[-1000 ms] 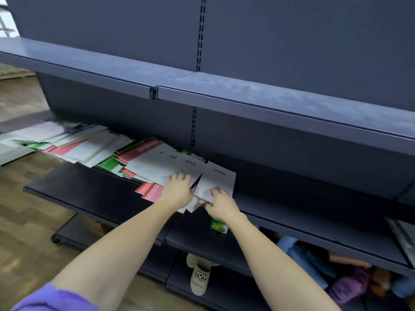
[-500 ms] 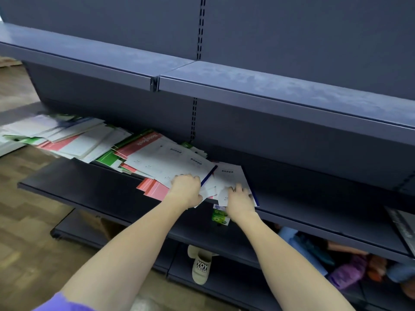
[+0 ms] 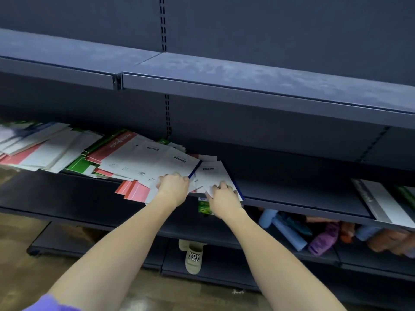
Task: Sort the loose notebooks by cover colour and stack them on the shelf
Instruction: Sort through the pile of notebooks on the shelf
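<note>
A jumble of loose notebooks (image 3: 143, 158) lies spread over the dark middle shelf (image 3: 292, 194), most face down with white backs, with red (image 3: 134, 189) and green (image 3: 78, 163) covers showing between them. My left hand (image 3: 174, 186) grips the near edge of the white notebooks with a blue spine. Just to its right, my right hand (image 3: 222, 194) holds a separate white notebook with a blue spine (image 3: 213, 173), which lies flat at the pile's right end.
The upper shelf (image 3: 247, 79) juts out above the pile. More notebooks (image 3: 381, 200) lie at the far right of the middle shelf. A lower shelf holds toys (image 3: 323, 239), a green pack (image 3: 204, 207) and a beige slipper (image 3: 194, 257). Wood floor lies to the left.
My right hand has pulled the blue-spined white notebook to the right, away from the pile, and turned it. My left hand stays on the pile's near edge. The camera has moved closer.
</note>
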